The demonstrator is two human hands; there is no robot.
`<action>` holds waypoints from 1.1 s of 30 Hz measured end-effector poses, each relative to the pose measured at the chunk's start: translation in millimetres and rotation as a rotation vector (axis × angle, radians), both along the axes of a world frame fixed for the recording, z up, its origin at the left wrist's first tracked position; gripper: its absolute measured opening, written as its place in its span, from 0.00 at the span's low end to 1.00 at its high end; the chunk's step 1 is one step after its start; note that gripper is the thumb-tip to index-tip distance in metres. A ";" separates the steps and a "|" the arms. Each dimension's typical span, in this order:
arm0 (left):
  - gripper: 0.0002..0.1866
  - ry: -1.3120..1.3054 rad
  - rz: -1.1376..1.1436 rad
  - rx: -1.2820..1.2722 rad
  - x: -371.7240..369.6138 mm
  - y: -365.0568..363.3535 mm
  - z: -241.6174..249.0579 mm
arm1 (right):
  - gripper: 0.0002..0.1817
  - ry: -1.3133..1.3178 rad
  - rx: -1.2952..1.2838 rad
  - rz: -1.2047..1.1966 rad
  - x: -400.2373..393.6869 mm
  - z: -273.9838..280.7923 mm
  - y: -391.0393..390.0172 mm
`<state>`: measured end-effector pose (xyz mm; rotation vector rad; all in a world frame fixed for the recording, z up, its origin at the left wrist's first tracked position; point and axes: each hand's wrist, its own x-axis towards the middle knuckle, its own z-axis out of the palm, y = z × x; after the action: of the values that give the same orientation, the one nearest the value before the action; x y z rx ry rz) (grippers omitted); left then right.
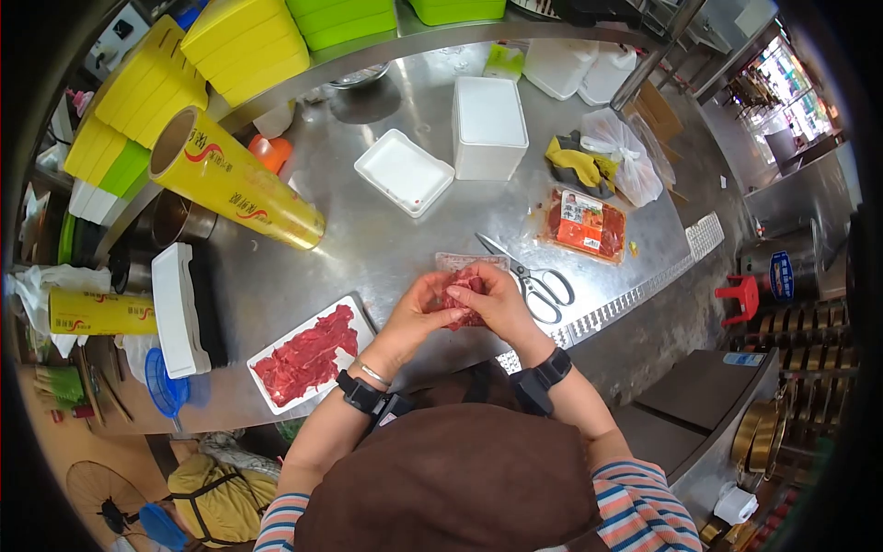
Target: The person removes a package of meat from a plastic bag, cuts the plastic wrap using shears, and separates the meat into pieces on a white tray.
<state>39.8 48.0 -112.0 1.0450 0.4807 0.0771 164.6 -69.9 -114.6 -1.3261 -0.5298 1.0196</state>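
Note:
My left hand (413, 317) and my right hand (497, 306) meet around a clump of raw red meat (463, 293), fingers curled on it from both sides. Beneath and behind them is a clear plastic tray (476, 261), partly covered by the hands. Left of my left hand, a white tray (360, 317) holds a spread of sliced red meat (308, 354). Black-handled scissors (543, 287) lie with blades parted just right of my right hand. Farther right is a sealed pack of red meat (585, 225) with a printed label.
On the steel table (386, 253) stand an empty white tray (405, 172), stacked white trays (489, 129) and a large yellow film roll (239, 184). A plastic bag (623, 156) lies back right. A white foam tray (179, 311) and blue basket (166, 383) are at left.

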 end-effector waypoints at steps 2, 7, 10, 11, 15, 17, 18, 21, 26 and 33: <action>0.19 -0.001 -0.027 -0.088 -4.6 5.9 -12.8 | 0.06 -0.146 0.052 -0.133 -9.0 9.2 2.3; 0.09 0.001 0.123 -0.435 -14.7 10.2 -4.3 | 0.05 0.115 0.159 -0.300 -21.9 -0.1 7.4; 0.08 -0.088 0.247 -0.403 -19.0 13.4 -10.3 | 0.05 0.202 0.177 -0.282 -26.7 -5.8 5.3; 0.08 -0.095 0.253 -0.400 -20.0 14.1 -12.5 | 0.06 0.236 0.178 -0.263 -29.1 -7.5 6.1; 0.07 -0.233 0.356 -0.390 -23.8 13.2 -13.9 | 0.06 0.227 0.185 -0.266 -42.2 -2.7 11.7; 0.06 -0.248 0.381 -0.413 -25.5 13.5 -13.1 | 0.07 0.225 0.216 -0.292 -44.9 -2.6 12.7; 0.06 -0.236 0.392 -0.438 -26.3 14.6 -11.9 | 0.07 0.222 0.214 -0.285 -45.4 -4.1 12.4; 0.06 -0.218 0.425 -0.449 -28.8 17.7 -9.2 | 0.07 0.171 0.183 -0.237 -47.1 -7.2 11.5; 0.06 -0.189 0.433 -0.467 -32.5 19.9 -6.9 | 0.08 0.265 0.185 -0.318 -51.2 -3.8 12.3; 0.07 -0.176 0.508 -0.416 -34.7 19.7 -17.0 | 0.09 0.268 0.251 -0.358 -55.5 -6.9 15.8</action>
<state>5.1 67.6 -129.0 0.4861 0.5634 0.4958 109.1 -54.1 -121.5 -0.9968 -0.1985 0.7870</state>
